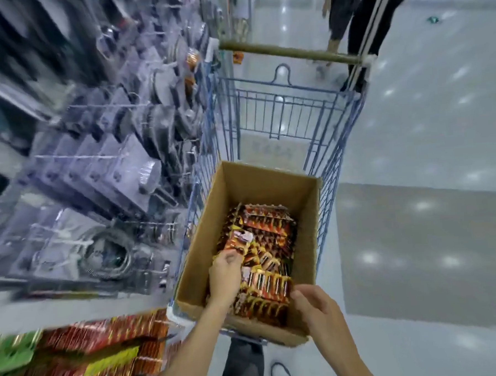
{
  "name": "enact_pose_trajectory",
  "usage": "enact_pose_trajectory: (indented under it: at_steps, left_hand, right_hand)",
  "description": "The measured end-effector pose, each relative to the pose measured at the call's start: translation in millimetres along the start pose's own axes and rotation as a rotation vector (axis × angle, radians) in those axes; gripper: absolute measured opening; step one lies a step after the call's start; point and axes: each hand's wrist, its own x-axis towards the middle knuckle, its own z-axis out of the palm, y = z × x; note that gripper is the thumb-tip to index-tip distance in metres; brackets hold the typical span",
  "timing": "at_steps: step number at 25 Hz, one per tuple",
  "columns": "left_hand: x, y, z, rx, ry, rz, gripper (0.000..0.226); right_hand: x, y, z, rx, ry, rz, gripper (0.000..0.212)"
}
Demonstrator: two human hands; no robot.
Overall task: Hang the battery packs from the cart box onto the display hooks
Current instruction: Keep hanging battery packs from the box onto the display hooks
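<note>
From the head camera, a blue wire shopping cart (pixel 280 114) stands in a store aisle, and an open cardboard box (pixel 309 222) sits in the end of it nearest the person. Rows of red-and-yellow battery packs (pixel 267 230) lie stacked inside the box, filling its lower part.

The left hand (pixel 225 278) reaches into the box at its left side; its fingers (pixel 230 259) are curled and pinch one battery pack (pixel 238 241) by its lower edge, lifted a little above the stack. The right hand (pixel 316 302) hovers over the near right corner of the box with its fingers loosely bent and holding nothing, the fingertips just beside the nearest row of packs.

To the left of the cart, blurred display hooks (pixel 75 158) carry greyish packaged goods. At the lower left, more red, yellow and green packs (pixel 86 363) hang blurred. Beyond the cart handle (pixel 288 51), another person's dark trouser legs (pixel 375 17) stand on the glossy floor (pixel 424 126).
</note>
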Motion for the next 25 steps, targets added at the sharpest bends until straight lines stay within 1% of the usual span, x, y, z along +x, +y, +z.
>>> enact_pose_trajectory:
  at_steps: [4, 8, 10, 13, 16, 17, 18, 20, 23, 25]
  left_hand:
    - [93, 1, 28, 0.132, -0.051, -0.097, 0.035]
    - [157, -17, 59, 0.268, 0.0, -0.144, 0.038]
    - [176, -34, 69, 0.366, 0.019, -0.211, 0.042]
    - [190, -58, 77, 0.521, -0.004, -0.328, 0.067]
    - [197, -64, 78, 0.657, -0.003, -0.3, 0.082]
    - [198, -64, 76, 0.666, -0.004, -0.286, 0.081]
    - [199, -66, 72, 0.655, -0.02, -0.261, 0.076]
    - [193, -71, 63, 0.602, -0.082, -0.166, 0.053]
    - [162, -73, 42, 0.452, -0.147, -0.016, 0.024]
    - [138, -64, 33, 0.314, -0.149, 0.069, 0.019]
  right_hand:
    - [39, -17, 18, 0.009, 0.037, 0.093, 0.011]
    - [70, -29, 23, 0.028, 0.09, 0.146, 0.012]
    - [79, -30, 24, 0.019, 0.096, 0.167, 0.012]
    - [87, -27, 29, 0.005, 0.093, 0.2, 0.011]
    - [94, -22, 35, -0.001, 0.075, 0.215, 0.011]
    - [96, -21, 37, 0.0, 0.064, 0.218, 0.011]
    - [97, -21, 39, -0.001, 0.053, 0.218, 0.011]
    - [101, -21, 41, 0.004, 0.037, 0.219, 0.012]
    - [110, -27, 45, 0.01, 0.02, 0.213, 0.013]
    - [121, -33, 47, 0.007, 0.016, 0.188, 0.013]
